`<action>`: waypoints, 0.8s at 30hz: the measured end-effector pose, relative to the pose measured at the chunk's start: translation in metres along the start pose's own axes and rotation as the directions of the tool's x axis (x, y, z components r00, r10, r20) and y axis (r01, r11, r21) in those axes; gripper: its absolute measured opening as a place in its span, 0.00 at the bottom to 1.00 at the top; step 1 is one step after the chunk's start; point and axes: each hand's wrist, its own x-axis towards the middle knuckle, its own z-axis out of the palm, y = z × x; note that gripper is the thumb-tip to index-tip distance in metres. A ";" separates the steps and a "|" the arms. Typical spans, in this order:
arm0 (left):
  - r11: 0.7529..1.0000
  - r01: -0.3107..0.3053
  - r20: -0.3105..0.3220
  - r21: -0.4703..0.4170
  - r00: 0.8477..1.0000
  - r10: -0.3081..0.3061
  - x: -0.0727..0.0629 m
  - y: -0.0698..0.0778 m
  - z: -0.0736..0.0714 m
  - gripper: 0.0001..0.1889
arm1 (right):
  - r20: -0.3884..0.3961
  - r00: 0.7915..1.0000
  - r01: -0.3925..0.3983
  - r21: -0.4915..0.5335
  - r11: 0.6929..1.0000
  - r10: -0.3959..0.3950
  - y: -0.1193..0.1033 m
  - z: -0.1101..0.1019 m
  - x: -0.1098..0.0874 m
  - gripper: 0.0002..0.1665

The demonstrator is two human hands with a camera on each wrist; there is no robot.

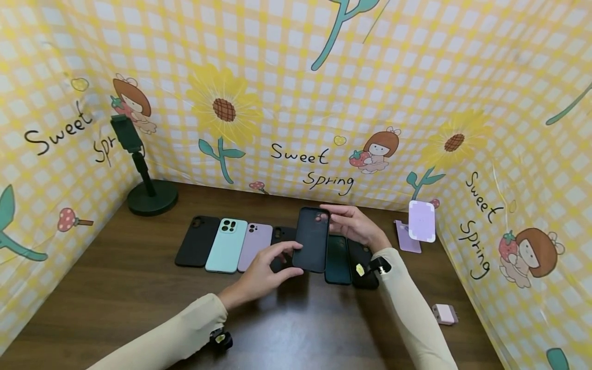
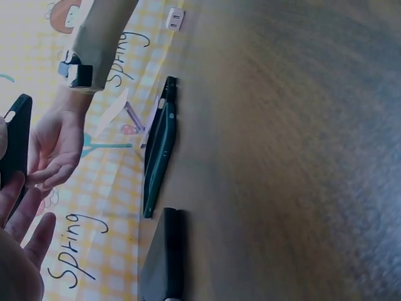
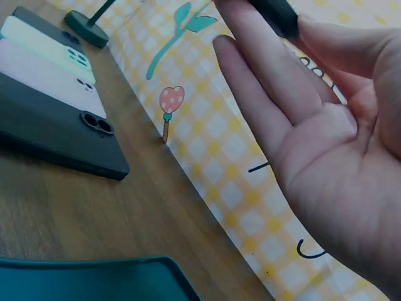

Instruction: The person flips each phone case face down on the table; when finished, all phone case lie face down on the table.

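A dark phone case (image 1: 311, 241) is held up above the table, its open inner side facing the head camera. My left hand (image 1: 263, 270) pinches its lower left edge between thumb and fingers. At its upper right edge, my right hand (image 1: 355, 226) grips the case; in the right wrist view, thumb and forefinger pinch a black corner (image 3: 276, 15) while the other fingers extend. Behind and below lies a row of cases: black (image 1: 196, 244), light blue (image 1: 226, 246), lilac (image 1: 256, 244), another black one (image 1: 281, 235) partly hidden, dark teal (image 1: 338, 264), and black (image 1: 365, 280) under the right wrist.
On the wooden table (image 1: 115, 308), a dark green stand (image 1: 152, 198) is at the back left. A lilac holder (image 1: 422, 221) stands at the back right, with a white and pink charger plug (image 1: 444, 314) nearer. Checked cloth walls (image 1: 287, 113) enclose the back and sides.
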 end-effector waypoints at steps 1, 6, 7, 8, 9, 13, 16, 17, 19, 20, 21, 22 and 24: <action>1.000 0.004 0.000 -0.007 1.000 -0.004 0.000 0.001 0.000 0.26 | 0.011 1.000 0.008 0.028 1.000 -0.009 0.000 0.000 0.000 0.25; 1.000 -0.006 0.003 -0.025 1.000 0.006 0.000 0.003 0.000 0.25 | 0.041 0.997 0.057 0.061 0.997 -0.060 0.005 0.000 0.001 0.24; 1.000 -0.012 0.005 -0.027 1.000 0.012 0.001 0.003 0.000 0.25 | 0.043 0.997 0.069 0.057 0.996 -0.071 0.006 0.000 0.002 0.24; 0.999 -0.016 0.007 -0.030 1.000 0.016 0.001 0.003 0.000 0.25 | 0.046 0.995 0.081 0.056 0.995 -0.083 0.007 0.000 0.003 0.23; 0.999 -0.021 0.010 -0.032 1.000 0.021 0.001 0.003 0.001 0.24 | 0.050 0.994 0.092 0.052 0.994 -0.094 0.008 0.000 0.004 0.23; 0.999 -0.024 0.024 -0.037 0.999 0.025 0.001 0.003 0.002 0.22 | 0.077 0.988 0.131 0.053 0.990 -0.135 0.013 0.002 0.009 0.23; 0.999 -0.021 0.030 -0.030 0.999 0.022 0.001 0.003 0.002 0.22 | 0.084 0.985 0.146 0.072 0.987 -0.152 0.016 0.004 0.011 0.22; 0.999 -0.025 0.029 -0.023 0.999 0.025 0.001 0.003 0.002 0.22 | 0.078 0.985 0.151 0.078 0.986 -0.157 0.016 0.004 0.012 0.20; 0.999 -0.039 0.025 -0.014 0.999 0.040 0.002 0.003 0.003 0.24 | 0.055 0.985 0.157 0.078 0.985 -0.161 0.017 0.006 0.013 0.18; 0.999 -0.042 0.021 -0.011 0.999 0.042 0.003 0.003 0.003 0.25 | 0.037 0.986 0.157 0.074 0.985 -0.160 0.018 0.006 0.013 0.17; 0.999 -0.048 0.017 -0.007 0.999 0.048 0.003 0.003 0.004 0.26 | 0.015 0.988 0.156 0.066 0.986 -0.157 0.018 0.007 0.013 0.16; 0.999 -0.051 0.013 -0.002 0.999 0.051 0.003 0.003 0.004 0.28 | -0.005 0.988 0.152 0.054 0.987 -0.152 0.018 0.008 0.014 0.15; 0.998 -0.058 0.010 0.013 0.998 0.058 0.004 0.003 0.004 0.33 | -0.044 0.990 0.138 0.029 0.990 -0.136 0.019 0.009 0.014 0.14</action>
